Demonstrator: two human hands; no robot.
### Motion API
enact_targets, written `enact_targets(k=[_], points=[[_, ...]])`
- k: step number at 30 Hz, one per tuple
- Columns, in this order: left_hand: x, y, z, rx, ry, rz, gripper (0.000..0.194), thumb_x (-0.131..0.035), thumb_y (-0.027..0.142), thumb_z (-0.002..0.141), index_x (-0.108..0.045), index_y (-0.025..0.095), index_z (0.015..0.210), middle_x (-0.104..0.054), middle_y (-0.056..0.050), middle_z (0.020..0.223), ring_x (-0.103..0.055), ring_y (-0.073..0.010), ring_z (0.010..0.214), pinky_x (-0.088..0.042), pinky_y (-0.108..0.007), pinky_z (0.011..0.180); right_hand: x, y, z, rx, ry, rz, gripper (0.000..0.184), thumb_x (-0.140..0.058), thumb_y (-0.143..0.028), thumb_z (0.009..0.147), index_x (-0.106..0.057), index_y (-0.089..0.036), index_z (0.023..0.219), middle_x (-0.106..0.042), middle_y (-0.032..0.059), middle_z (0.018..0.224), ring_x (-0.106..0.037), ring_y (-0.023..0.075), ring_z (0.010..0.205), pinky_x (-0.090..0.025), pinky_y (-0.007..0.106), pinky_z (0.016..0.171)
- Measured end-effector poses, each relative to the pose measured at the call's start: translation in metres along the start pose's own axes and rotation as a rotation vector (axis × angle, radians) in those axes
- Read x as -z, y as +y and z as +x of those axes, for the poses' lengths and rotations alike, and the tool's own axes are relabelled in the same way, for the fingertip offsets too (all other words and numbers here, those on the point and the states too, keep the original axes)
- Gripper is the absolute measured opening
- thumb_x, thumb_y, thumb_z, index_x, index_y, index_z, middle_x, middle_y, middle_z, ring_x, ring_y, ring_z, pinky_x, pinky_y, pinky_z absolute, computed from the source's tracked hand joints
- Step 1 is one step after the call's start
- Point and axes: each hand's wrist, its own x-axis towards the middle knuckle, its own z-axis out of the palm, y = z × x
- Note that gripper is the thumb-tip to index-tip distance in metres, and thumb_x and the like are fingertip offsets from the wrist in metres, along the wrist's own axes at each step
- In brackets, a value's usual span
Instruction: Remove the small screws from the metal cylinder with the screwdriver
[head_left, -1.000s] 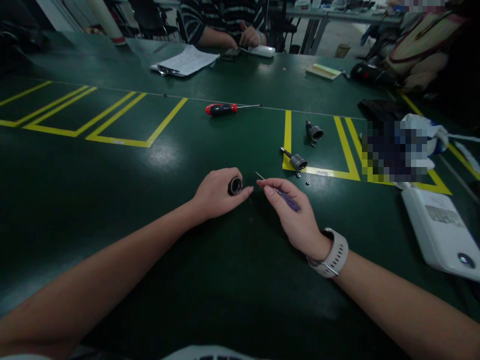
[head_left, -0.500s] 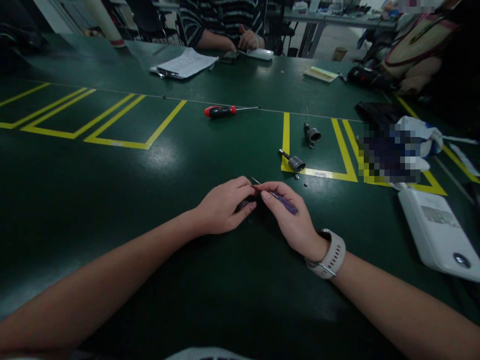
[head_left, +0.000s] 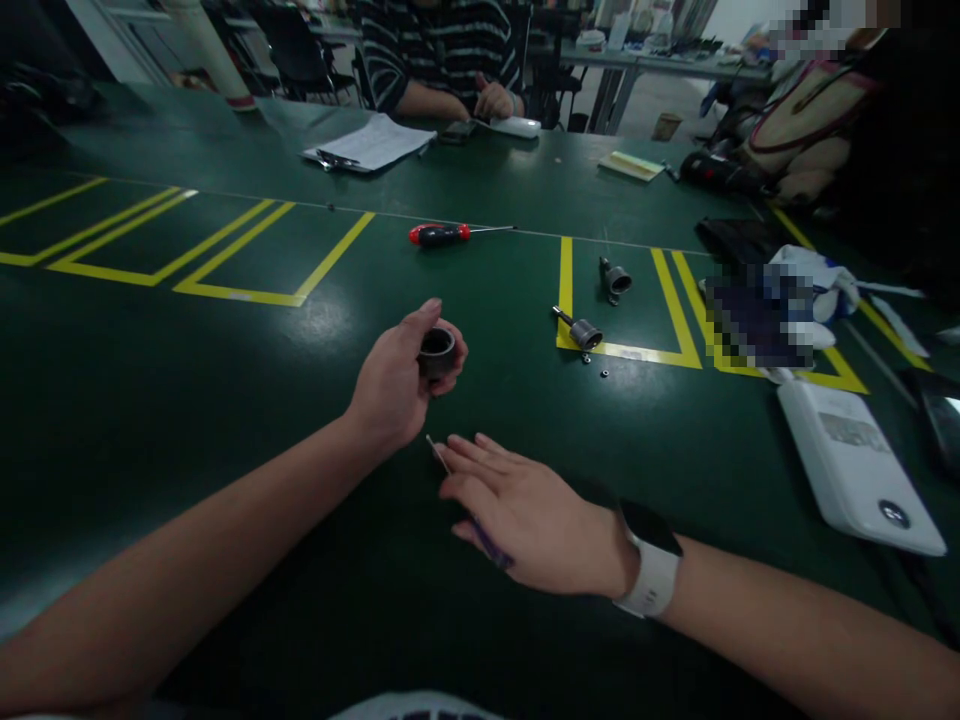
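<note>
My left hand (head_left: 394, 385) is closed around a small dark ring-shaped cap (head_left: 436, 351), held above the green table (head_left: 225, 400) with its opening up. My right hand (head_left: 525, 515) lies palm down on the table nearer to me, fingers stretched toward the left, with a thin purple-handled screwdriver (head_left: 469, 505) under the palm; its metal tip sticks out past the fingertips. A white watch sits on the right wrist.
Two grey cap parts (head_left: 583, 332) (head_left: 615, 278) and small screws lie by a yellow-taped box. A red-and-black screwdriver (head_left: 442, 234) lies farther back. A white device (head_left: 855, 465) sits at right. Another person's hand (head_left: 491, 100) rests beside papers (head_left: 371, 142) at the far edge.
My left hand lifted the cap up and away from my right hand. My right hand dropped toward me and flattened on the table over the purple screwdriver.
</note>
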Motion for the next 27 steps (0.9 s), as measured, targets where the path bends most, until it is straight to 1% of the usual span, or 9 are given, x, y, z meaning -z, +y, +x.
enact_targets(k=[4, 7, 9, 11, 13, 15, 18, 21, 27], points=[[0.004, 0.010, -0.008, 0.132, -0.047, -0.099, 0.032, -0.037, 0.043, 0.086, -0.049, 0.018, 0.071, -0.058, -0.006, 0.069, -0.053, -0.0137, 0.055, -0.041, -0.028, 0.046, -0.003, -0.024, -0.030, 0.038, -0.127, 0.009, 0.026, -0.048, -0.021, 0.091, -0.054, -0.011, 0.115, -0.038, 0.0177, 0.143, -0.029, 0.0255, 0.136, -0.025, 0.042, 0.113], [0.004, 0.015, -0.018, 0.166, -0.098, -0.114, 0.013, -0.052, 0.030, 0.078, -0.052, 0.017, 0.080, -0.060, -0.006, 0.079, -0.055, -0.0142, 0.063, -0.045, -0.029, 0.052, 0.004, -0.034, -0.047, 0.011, -0.138, 0.095, 0.024, -0.046, -0.014, 0.091, -0.057, -0.015, 0.112, -0.042, 0.0143, 0.141, -0.032, 0.0244, 0.135, -0.029, 0.044, 0.112], [0.001, 0.017, -0.025, 0.145, -0.113, -0.094, 0.014, -0.057, 0.024, 0.074, -0.054, 0.017, 0.086, -0.060, -0.005, 0.084, -0.056, -0.0141, 0.067, -0.047, -0.028, 0.055, 0.012, -0.035, -0.053, -0.002, -0.126, 0.218, 0.027, -0.052, -0.017, 0.088, -0.056, -0.015, 0.115, -0.045, 0.0142, 0.140, -0.034, 0.0239, 0.134, -0.029, 0.043, 0.112], [-0.004, 0.018, -0.032, 0.096, -0.101, -0.040, 0.017, -0.060, 0.025, 0.074, -0.056, 0.017, 0.089, -0.061, -0.005, 0.088, -0.057, -0.0146, 0.072, -0.048, -0.027, 0.059, 0.017, -0.032, -0.057, -0.051, -0.017, 0.384, 0.033, -0.054, -0.017, 0.086, -0.053, -0.016, 0.119, -0.048, 0.0138, 0.138, -0.038, 0.0219, 0.132, -0.034, 0.040, 0.109], [-0.008, 0.019, -0.038, 0.022, -0.069, 0.059, 0.020, -0.063, 0.028, 0.075, -0.058, 0.018, 0.091, -0.062, -0.004, 0.090, -0.058, -0.0156, 0.078, -0.049, -0.027, 0.063, 0.019, -0.027, -0.061, -0.182, 0.173, 0.591, 0.030, -0.052, -0.017, 0.086, -0.055, -0.019, 0.116, -0.057, 0.0106, 0.129, -0.049, 0.0199, 0.124, -0.042, 0.038, 0.102], [-0.009, 0.019, -0.043, -0.050, -0.034, 0.198, 0.024, -0.067, 0.031, 0.073, -0.060, 0.019, 0.092, -0.063, -0.003, 0.091, -0.059, -0.0162, 0.082, -0.050, -0.026, 0.065, 0.017, -0.021, -0.065, -0.343, 0.385, 0.802, 0.020, -0.047, -0.021, 0.090, -0.062, -0.023, 0.103, -0.069, 0.0060, 0.109, -0.060, 0.0188, 0.108, -0.047, 0.037, 0.096], [-0.006, 0.018, -0.049, -0.106, -0.016, 0.373, 0.028, -0.070, 0.033, 0.071, -0.061, 0.020, 0.095, -0.064, -0.002, 0.091, -0.060, -0.0163, 0.082, -0.050, -0.025, 0.065, 0.011, -0.012, -0.069, -0.468, 0.594, 1.002, 0.033, -0.040, -0.029, 0.094, -0.067, -0.023, 0.077, -0.071, 0.0022, 0.073, -0.065, 0.0185, 0.078, -0.046, 0.041, 0.091], [-0.002, 0.016, -0.053, -0.100, -0.048, 0.398, 0.032, -0.072, 0.031, 0.069, -0.061, 0.021, 0.097, -0.065, -0.002, 0.088, -0.061, -0.0164, 0.078, -0.050, -0.023, 0.060, 0.009, -0.008, -0.069, -0.479, 0.619, 1.016, 0.037, -0.043, -0.031, 0.093, -0.065, -0.021, 0.066, -0.065, 0.0005, 0.059, -0.061, 0.0171, 0.064, -0.046, 0.043, 0.089], [-0.003, 0.009, -0.056, 0.063, -0.168, 0.201, 0.032, -0.068, 0.023, 0.073, -0.059, 0.021, 0.103, -0.067, -0.003, 0.090, -0.063, -0.0131, 0.063, -0.051, -0.021, 0.048, 0.011, -0.012, -0.067, -0.487, 0.523, 0.842, 0.036, -0.044, -0.031, 0.092, -0.062, -0.021, 0.063, -0.061, 0.0004, 0.057, -0.059, 0.0163, 0.063, -0.047, 0.041, 0.087]])
